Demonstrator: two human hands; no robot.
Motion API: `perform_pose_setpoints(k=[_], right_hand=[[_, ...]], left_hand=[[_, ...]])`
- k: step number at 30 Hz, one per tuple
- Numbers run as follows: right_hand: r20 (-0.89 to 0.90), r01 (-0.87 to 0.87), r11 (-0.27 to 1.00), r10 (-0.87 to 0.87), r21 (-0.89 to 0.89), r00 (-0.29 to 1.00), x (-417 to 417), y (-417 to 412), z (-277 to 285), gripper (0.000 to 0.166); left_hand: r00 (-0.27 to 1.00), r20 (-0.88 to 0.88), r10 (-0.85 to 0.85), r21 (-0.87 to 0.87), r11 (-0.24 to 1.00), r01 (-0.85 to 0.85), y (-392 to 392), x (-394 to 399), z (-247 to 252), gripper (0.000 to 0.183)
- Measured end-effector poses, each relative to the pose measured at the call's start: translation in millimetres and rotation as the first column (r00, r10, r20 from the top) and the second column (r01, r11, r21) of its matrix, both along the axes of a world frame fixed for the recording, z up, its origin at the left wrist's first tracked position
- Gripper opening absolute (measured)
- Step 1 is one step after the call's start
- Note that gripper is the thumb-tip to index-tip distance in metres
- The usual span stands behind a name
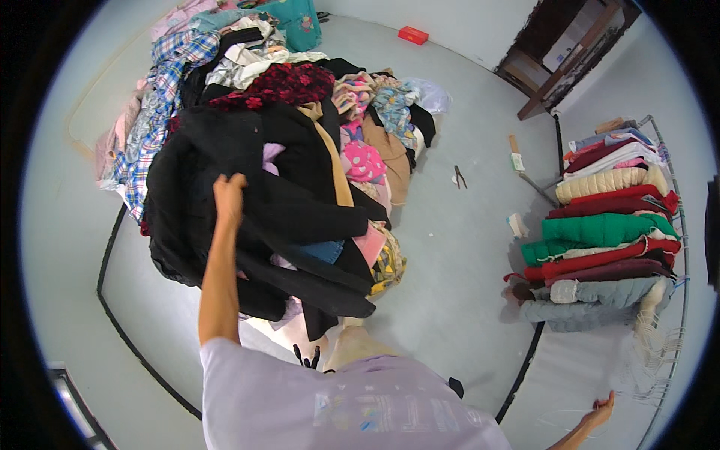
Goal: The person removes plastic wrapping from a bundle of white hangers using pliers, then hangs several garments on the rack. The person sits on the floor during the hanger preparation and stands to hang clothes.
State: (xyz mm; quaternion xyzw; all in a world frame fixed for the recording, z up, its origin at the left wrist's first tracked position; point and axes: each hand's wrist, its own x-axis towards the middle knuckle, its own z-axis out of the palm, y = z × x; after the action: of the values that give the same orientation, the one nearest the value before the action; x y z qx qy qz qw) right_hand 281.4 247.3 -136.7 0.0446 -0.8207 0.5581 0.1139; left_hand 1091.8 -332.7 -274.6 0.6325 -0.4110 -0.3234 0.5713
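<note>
My left hand [229, 197] grips a black coat [208, 146] near its upper part, and the fabric hangs over a large heap of clothes. The coat's long sleeves trail to the right across the heap. Far to the right, my right hand [599, 412] pinches a thin white clothes hanger [562, 422], whose outline is faint against the wall. Just beyond that hand, several white hangers [652, 354] hang bunched on the rail. Under and around the coat lie a blue plaid garment [169, 84], a dark red floral garment [287, 84] and a pink polka-dot piece [364, 160].
A metal clothes rack [682, 225] along the right wall carries several garments, among them a green padded jacket [607, 230]. Pliers [460, 176] lie on the grey floor [450, 253]. A red box [413, 35] sits by the far wall, near a teal bag [295, 25].
</note>
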Motion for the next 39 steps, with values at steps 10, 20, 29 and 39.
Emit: perform_pose_setpoints(k=[10, 20, 29, 39], right_hand=[[0.533, -0.659, 0.209, 0.776, -0.722, -0.338, 307, -357, -85, 0.052], [0.299, -0.947, -0.158, 0.923, -0.279, -0.242, 306, -318, -24, 0.06], [0.018, -0.964, -0.095, 0.995, -0.248, -0.103, 239, -206, 13, 0.07], [-0.027, -0.888, 0.186, 0.976, -0.42, 0.217, 205, -90, 2, 0.052]], left_hand=[[-0.322, -0.01, -0.947, -0.428, -0.287, 0.857, 230, -256, 107, 0.022], [-0.475, -0.598, -0.645, -0.361, -0.313, 0.879, 268, -277, 54, 0.079], [0.114, -0.657, -0.745, -0.285, 0.386, 0.877, 228, -337, 63, 0.062], [0.039, -0.032, -0.999, -0.02, 0.039, 0.999, 259, -427, 134, 0.067]])
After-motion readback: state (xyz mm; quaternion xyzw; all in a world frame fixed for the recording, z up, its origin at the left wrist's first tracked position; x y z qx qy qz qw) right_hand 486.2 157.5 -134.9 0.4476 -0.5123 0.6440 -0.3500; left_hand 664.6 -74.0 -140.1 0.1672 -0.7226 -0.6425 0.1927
